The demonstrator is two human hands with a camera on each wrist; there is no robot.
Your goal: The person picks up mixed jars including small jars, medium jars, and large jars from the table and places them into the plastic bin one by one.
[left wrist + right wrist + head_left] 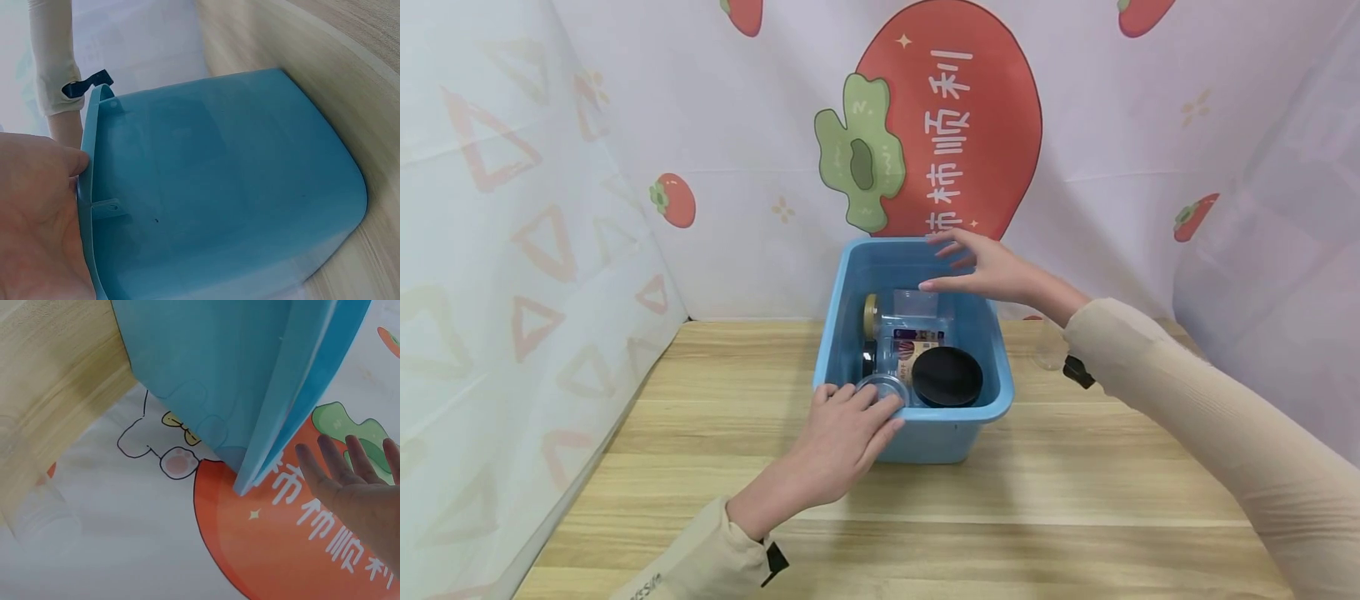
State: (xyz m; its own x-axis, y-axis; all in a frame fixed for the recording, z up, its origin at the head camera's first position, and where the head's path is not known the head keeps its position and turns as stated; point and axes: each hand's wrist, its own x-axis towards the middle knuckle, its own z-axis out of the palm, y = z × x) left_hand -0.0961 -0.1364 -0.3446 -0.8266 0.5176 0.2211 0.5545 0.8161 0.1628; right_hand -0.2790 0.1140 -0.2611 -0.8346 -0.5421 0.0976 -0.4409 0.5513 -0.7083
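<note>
A blue plastic tub (833, 333) stands on the wooden table with jars and packs inside. My left hand (844, 437) grips its near rim, fingers hooked over the edge beside a clear round lid (886, 386). From the left wrist view, the left hand (37, 212) lies against the rim, its inner fingertips hidden. Over the far right part of the tub hovers my right hand (988, 268), fingers spread and nothing held. The right wrist view has this hand (359, 490) beyond the tub's rim (284, 394).
Inside the tub are a black round lid (947, 377), a gold-lidded jar (870, 317) and a printed pack (904, 360). A clear container (1049, 346) stands right of the tub, partly behind the right sleeve. A printed cloth (760, 108) hangs behind the table.
</note>
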